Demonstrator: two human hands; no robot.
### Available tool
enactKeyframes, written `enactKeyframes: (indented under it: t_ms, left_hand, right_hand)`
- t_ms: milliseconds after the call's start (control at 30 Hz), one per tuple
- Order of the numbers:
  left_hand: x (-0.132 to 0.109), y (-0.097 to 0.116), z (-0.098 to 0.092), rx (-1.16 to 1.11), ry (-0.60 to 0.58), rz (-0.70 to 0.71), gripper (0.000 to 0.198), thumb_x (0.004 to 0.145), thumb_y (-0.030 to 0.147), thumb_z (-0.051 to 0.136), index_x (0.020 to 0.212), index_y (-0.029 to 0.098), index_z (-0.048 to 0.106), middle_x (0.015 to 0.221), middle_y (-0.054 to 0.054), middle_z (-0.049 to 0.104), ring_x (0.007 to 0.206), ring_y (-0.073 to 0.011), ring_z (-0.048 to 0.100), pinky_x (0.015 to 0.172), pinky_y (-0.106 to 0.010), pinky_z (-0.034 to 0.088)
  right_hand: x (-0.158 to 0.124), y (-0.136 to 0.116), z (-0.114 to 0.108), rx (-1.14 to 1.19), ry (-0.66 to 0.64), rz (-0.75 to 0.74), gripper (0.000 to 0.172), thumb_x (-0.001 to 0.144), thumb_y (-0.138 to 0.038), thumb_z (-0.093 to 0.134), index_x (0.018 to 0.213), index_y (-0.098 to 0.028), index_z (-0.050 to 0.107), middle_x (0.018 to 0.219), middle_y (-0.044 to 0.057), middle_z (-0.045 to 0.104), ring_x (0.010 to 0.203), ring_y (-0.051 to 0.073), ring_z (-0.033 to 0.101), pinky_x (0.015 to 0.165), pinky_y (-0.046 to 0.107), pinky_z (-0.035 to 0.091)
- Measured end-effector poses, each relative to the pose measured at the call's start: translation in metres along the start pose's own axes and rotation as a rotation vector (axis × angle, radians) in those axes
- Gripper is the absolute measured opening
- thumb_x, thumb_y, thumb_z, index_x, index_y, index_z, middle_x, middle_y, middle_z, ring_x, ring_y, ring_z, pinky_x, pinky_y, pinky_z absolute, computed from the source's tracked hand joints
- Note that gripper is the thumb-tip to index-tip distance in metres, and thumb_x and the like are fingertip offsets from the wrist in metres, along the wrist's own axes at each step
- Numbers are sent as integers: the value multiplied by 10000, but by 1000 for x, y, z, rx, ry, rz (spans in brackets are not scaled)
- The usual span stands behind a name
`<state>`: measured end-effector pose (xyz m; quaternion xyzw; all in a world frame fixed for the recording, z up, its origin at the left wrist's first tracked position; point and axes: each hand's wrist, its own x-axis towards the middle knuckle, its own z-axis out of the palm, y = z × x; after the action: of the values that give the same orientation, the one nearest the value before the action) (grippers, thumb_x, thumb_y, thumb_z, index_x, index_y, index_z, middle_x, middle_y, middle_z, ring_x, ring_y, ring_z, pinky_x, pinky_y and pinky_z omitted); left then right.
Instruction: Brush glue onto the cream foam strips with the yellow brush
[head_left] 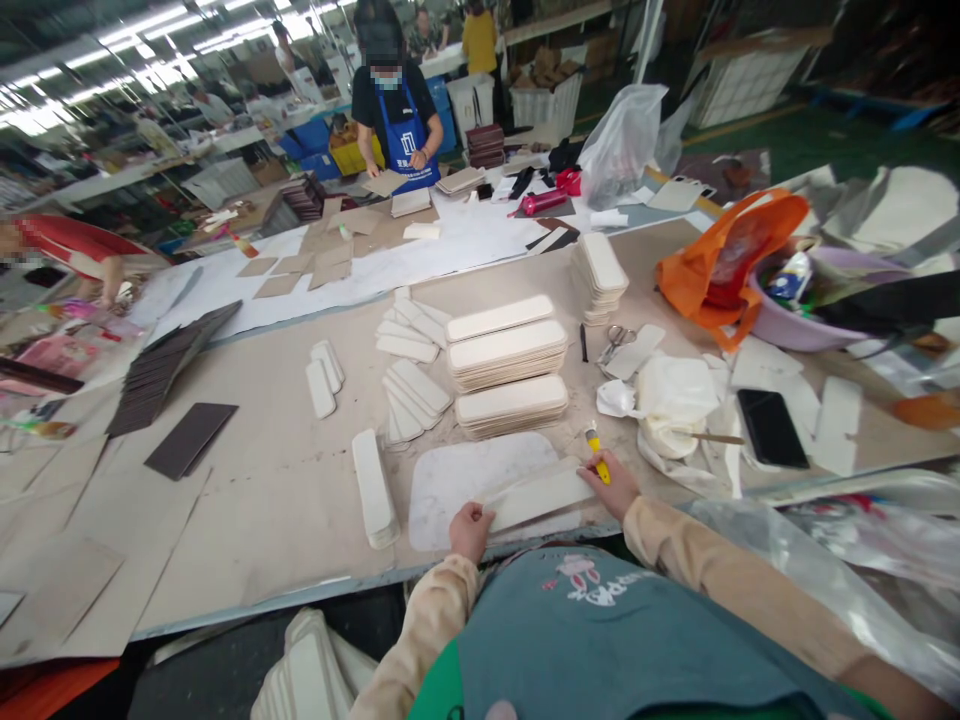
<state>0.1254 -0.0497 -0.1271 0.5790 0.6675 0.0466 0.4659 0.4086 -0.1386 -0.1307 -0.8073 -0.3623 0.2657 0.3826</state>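
Low in the middle, my left hand (471,530) pinches the left end of a long cream-coloured strip (536,497). At the strip's other end, my right hand (613,484) grips it and also has a small yellow-handled brush (598,452) tucked in the fingers, bristles pointing up. Beneath the strip lies a pale rounded sheet (442,490) on the brown-covered table. Just beyond stand neat stacks of cream rounded-end pieces (511,402). A narrower pile of such pieces (373,485) is left of the sheet. My fingers partly hide both strip ends.
To the right are a white tub (677,390) with a stick across it, a black phone (772,428), scissors (616,342) and a purple basin (806,325) with an orange bag (720,265). Dark panels (161,375) lie left. A person in a blue apron (405,130) works across the table.
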Motion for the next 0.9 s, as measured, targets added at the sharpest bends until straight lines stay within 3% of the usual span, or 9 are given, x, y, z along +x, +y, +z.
enactKeyframes:
  t_ms: [200, 600, 733, 900]
  left_hand:
    - [7, 3, 1, 198, 78, -3, 181, 770, 353, 610, 715, 181, 621, 692, -19, 639, 707, -162, 582, 647, -259, 369]
    - [18, 5, 0, 343, 39, -29, 197, 808, 367, 568, 739, 192, 625, 711, -40, 685, 747, -182, 626, 670, -262, 394]
    - [19, 6, -1, 366, 21, -13, 192, 814, 367, 567, 739, 196, 612, 710, -39, 684, 759, -184, 633, 677, -263, 395]
    - [20, 5, -1, 373, 3, -8, 192, 808, 375, 575, 733, 199, 588, 696, -34, 680, 732, -182, 637, 651, -262, 391]
  right_hand:
    - [14, -4, 9, -112, 35, -35, 289, 750, -511, 528, 732, -239, 433, 685, 1, 631, 626, 207, 600, 632, 341, 433]
    - [21, 4, 18, -167, -16, -53, 290, 772, -497, 543, 720, -237, 426, 673, 22, 615, 610, 200, 577, 607, 319, 407]
    - [21, 7, 18, -180, -26, -82, 258, 803, -474, 516, 732, -241, 430, 714, 37, 617, 646, 207, 582, 633, 332, 419]
    - [19, 18, 17, -184, -46, -134, 235, 739, -442, 574, 765, -242, 453, 802, 43, 635, 785, 251, 607, 731, 390, 462]
